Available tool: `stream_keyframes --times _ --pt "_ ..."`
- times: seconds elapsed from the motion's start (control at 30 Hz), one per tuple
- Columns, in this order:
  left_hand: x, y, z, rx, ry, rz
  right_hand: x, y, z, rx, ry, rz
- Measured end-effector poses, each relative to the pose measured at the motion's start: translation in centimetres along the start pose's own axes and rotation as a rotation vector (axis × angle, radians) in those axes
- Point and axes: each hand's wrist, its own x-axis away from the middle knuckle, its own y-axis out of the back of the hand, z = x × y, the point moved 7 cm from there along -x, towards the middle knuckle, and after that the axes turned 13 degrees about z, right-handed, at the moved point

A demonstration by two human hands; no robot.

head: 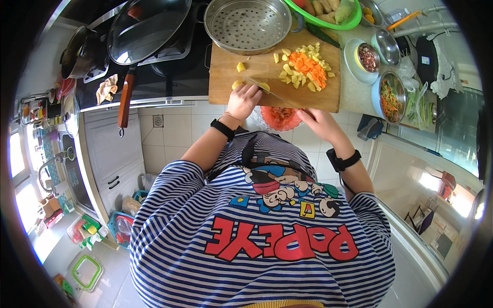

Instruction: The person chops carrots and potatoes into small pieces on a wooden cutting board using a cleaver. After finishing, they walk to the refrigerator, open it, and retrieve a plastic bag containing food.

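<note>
My left hand (243, 101) is curled over the near edge of a wooden cutting board (238, 95). Its fingers press on a yellow potato piece (236, 84), partly hidden beneath them. My right hand (316, 122) grips a kitchen knife (283, 100), whose handle is mostly covered. The blade slants across the board, its tip close to my left fingers. Just past the blade lies another potato piece (264, 87), and a third potato chunk (240, 67) sits farther back. Diced orange carrot (308, 66) and diced potato (287, 70) form a pile on the board's right.
A perforated steel steamer (248, 23) overlaps the board's back edge. Leftward, a lidded pan (150, 30) stands on the stove. Bowls of chopped vegetables (392, 98) and chopped meat (368, 57) line the right counter. Below the board's front edge is a red bowl (279, 117).
</note>
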Motion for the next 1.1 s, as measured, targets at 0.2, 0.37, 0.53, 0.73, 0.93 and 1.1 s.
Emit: stream_keyframes --times 0.2,0.37,0.53,0.73,0.93,1.1 --pt "-0.3 0.0 0.3 0.096 0.070 0.042 -0.6 -0.5 -0.8 -0.127 -0.010 0.006" --pt "-0.9 -0.4 1.4 0.424 0.280 0.035 0.7 -0.1 -1.9 -0.339 -0.041 0.043" --pt "-1.3 -0.7 2.6 0.647 0.496 -0.010 1.2 0.3 -1.3 -0.236 0.160 -0.036" --pt "-1.9 7.3 -0.8 0.206 0.203 -0.239 2.8 0.8 0.0 -0.078 0.220 -0.215" --pt "-5.8 6.3 0.9 1.002 0.106 0.541 2.8 0.1 -0.2 0.141 -0.017 -0.070" --pt "-5.2 -1.5 2.2 1.144 0.464 1.210 2.0 -0.2 -0.4 0.239 -0.054 -0.082"
